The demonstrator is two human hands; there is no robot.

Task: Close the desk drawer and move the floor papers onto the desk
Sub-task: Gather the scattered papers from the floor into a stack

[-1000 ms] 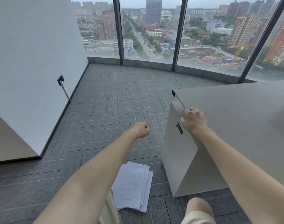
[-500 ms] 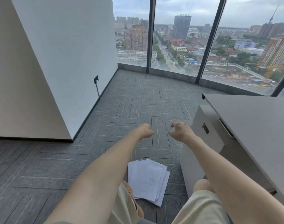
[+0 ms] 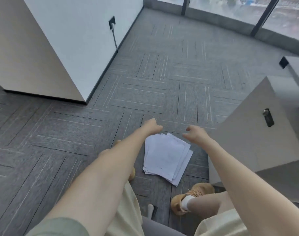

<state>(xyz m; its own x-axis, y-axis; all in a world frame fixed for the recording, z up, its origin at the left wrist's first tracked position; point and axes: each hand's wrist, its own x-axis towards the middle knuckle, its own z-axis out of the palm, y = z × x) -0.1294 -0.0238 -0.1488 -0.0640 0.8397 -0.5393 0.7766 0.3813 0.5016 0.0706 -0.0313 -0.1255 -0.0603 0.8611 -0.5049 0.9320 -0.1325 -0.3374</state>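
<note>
Head view shows your left hand [image 3: 151,126] loosely curled and your right hand [image 3: 195,133] with fingers spread, both empty and reaching above the far edge of the stack of papers [image 3: 167,155]. That stack lies fanned on the grey carpet floor [image 3: 145,92], between your tan shoes [image 3: 191,196], just beside the worktop's drawer cabinet [image 3: 257,133].

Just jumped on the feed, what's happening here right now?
A person is bent over a loose stack of white papers lying on the grey carpet, beside the desk pedestal. Both bare arms reach down: the left hand, loosely curled, and the right hand, fingers spread, hover over the stack's far edge. Neither holds anything. The papers are not yet picked up, and the drawer front looks shut.
</note>
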